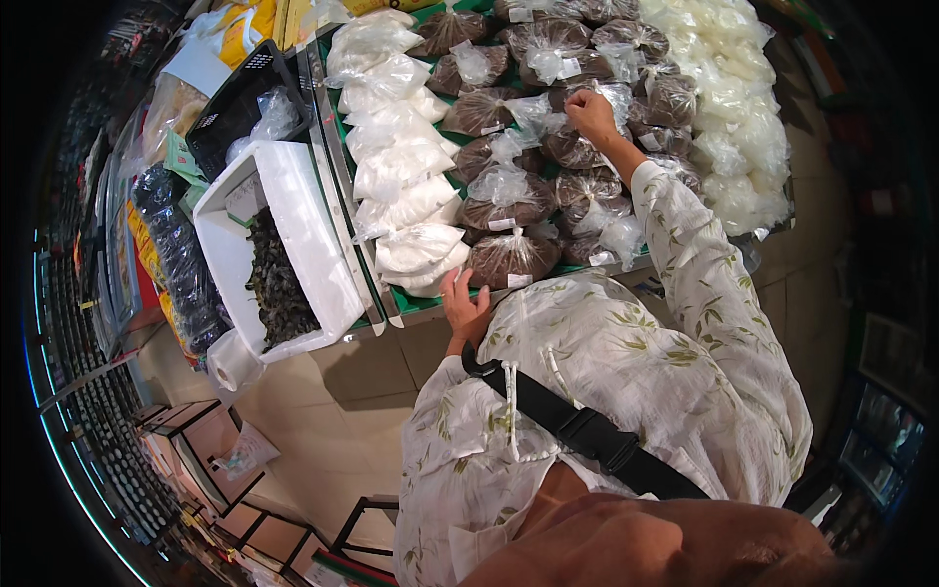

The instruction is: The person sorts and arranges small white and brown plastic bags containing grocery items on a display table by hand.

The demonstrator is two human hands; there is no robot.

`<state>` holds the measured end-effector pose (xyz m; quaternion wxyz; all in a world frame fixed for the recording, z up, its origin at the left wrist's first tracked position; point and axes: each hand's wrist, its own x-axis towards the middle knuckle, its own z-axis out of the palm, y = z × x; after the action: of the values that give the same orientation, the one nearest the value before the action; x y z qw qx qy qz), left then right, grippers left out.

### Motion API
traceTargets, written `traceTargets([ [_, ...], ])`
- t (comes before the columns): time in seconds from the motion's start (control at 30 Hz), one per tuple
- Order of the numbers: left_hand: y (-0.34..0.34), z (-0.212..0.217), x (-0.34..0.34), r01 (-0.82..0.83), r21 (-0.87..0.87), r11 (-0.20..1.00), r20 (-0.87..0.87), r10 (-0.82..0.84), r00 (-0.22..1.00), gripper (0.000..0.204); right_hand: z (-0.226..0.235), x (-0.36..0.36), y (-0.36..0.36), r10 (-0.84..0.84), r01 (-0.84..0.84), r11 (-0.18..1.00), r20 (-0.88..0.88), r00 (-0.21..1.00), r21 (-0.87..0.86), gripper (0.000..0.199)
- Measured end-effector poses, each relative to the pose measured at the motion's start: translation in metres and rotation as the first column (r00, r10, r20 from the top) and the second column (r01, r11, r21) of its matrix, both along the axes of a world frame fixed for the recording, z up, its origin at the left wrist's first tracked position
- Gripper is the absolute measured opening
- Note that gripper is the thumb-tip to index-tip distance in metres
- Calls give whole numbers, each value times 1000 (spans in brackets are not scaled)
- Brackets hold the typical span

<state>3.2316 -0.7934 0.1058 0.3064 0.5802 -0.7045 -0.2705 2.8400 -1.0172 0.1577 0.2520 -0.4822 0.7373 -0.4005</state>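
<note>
My right hand [593, 115] reaches over the middle rows of a display, fingers curled into a pinch above the bags. Clear plastic lies around it; whether the fingertips grip a bag top cannot be made out. Below it sits a tied clear bag of brown granular goods [570, 149]. My left hand [465, 308] rests low at the display's front edge, its fingers apart and holding nothing. Its fingertips are at a bag of white powdery goods [421, 256], close beside another bag of brown goods [515, 256]. Small white labels stick to several brown bags.
Bags of pale, translucent goods [743, 127] fill the display's right side. On the left stand a white foam box [328, 230] with dark dried pieces [276, 284] and a black crate [235, 117]. A paper roll [235, 362] hangs by the box's near corner. Tiled floor [313, 411] lies below.
</note>
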Motion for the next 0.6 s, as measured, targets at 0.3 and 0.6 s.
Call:
traceTargets([
  [0.3, 12, -34, 86, -894, 362, 265, 49, 952, 302, 38, 18, -24, 88, 231, 9, 922, -565, 792, 388, 40],
  [0.6, -45, -11, 54, -692, 721, -45, -83, 985, -151, 75, 6, -19, 75, 380, -83, 894, -649, 658, 439, 23],
])
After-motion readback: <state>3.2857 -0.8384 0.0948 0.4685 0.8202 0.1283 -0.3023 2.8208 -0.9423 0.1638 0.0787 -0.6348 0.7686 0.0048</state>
